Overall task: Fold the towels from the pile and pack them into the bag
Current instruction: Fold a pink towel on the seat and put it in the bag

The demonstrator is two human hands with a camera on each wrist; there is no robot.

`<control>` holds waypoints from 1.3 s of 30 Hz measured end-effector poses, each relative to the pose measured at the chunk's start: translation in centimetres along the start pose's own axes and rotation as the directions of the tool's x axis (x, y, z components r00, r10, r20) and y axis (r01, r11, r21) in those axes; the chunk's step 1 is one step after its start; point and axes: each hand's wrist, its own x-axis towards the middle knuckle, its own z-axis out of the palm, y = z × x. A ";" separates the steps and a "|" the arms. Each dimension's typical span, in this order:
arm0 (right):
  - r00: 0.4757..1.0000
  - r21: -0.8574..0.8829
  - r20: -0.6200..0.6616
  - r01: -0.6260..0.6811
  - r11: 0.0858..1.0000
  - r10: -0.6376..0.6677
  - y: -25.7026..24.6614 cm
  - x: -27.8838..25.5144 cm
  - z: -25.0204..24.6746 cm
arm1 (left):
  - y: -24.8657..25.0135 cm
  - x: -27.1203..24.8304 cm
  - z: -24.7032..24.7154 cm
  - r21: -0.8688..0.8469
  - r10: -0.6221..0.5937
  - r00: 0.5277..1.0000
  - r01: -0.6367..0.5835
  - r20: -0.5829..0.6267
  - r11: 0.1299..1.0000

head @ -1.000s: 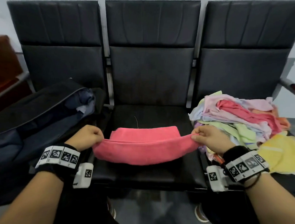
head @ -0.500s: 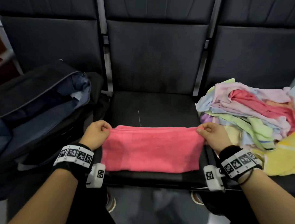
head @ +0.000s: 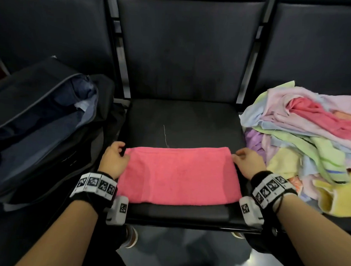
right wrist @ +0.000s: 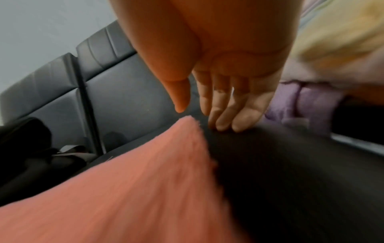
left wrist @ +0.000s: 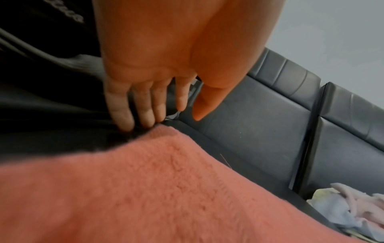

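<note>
While the pink towel (head: 178, 175) is lying folded and flat on the middle seat (head: 183, 121) of a row of black chairs, both hands are sitting at its far corners with nothing gripped in them. The left hand (head: 114, 159) is resting at the far left corner, and the left wrist view is showing its fingers (left wrist: 122, 106) reaching straight down, close together, with the tips meeting the dark seat just beside the towel's edge and the thumb (left wrist: 205, 102) hanging free of the cloth. The right hand (head: 248, 164) is mirroring it at the far right corner; in the blurred right wrist view its fingers (right wrist: 239, 106) are extended with the tips pressing on the seat right next to the towel's corner, the thumb (right wrist: 178, 95) spread a little away and touching nothing that can be made out. Neither hand is pinching or curling round the fabric, so both are standing loosely spread, well apart from each other with the whole width of the towel between them. On the left seat a dark bag (head: 40, 123) is gaping unzipped, showing blue lining, just beside the left hand. On the right seat the pile of towels (head: 303, 134) is lying jumbled in pale pink, green, yellow, lilac and blue, close to the right hand. A thin pale thread (head: 165, 135) is lying on the seat behind the towel.
</note>
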 end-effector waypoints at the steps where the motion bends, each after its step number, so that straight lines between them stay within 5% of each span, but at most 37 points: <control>1: 1.000 -0.027 0.025 0.001 1.000 -0.001 0.5 -0.6 0.5 | -0.6 -0.4 -0.1 0.019 -0.011 1.000 0.011 0.012 1.000; 8: 0.998 0.001 0.065 -0.002 1.000 0.002 0.3 -3.1 1.8 | -2.8 -4.0 -0.2 0.054 -0.028 0.992 0.022 0.126 0.998; 18: 0.980 0.485 0.076 -0.199 0.852 0.185 0.9 -4.6 -3.9 | -0.8 -5.0 2.4 -0.017 0.038 0.937 -0.034 0.347 0.999; 22: 0.948 0.641 0.263 -0.311 0.701 0.180 -0.1 -6.0 -5.1 | 0.4 -5.7 2.6 0.063 0.112 0.976 -0.126 0.188 0.990; 25: 0.957 0.664 0.281 -0.249 0.705 0.073 -3.4 -7.2 -4.7 | 1.5 -6.0 2.3 -0.025 0.158 0.979 -0.156 0.130 0.987; 30: 0.938 0.709 0.323 -0.151 0.689 -0.126 -11.4 -9.4 -0.8 | 3.1 -6.7 2.4 -0.505 -0.001 0.945 0.175 0.326 0.845; 36: 0.844 0.675 0.473 -0.163 0.719 -0.252 -16.0 -11.4 5.3 | 2.9 -6.9 2.4 -0.528 -0.104 0.885 0.361 0.453 0.769; 39: 0.866 0.605 0.430 -0.065 0.793 -0.256 -13.9 -11.3 6.0 | 2.7 -6.8 3.0 -0.470 -0.110 0.902 0.317 0.417 0.823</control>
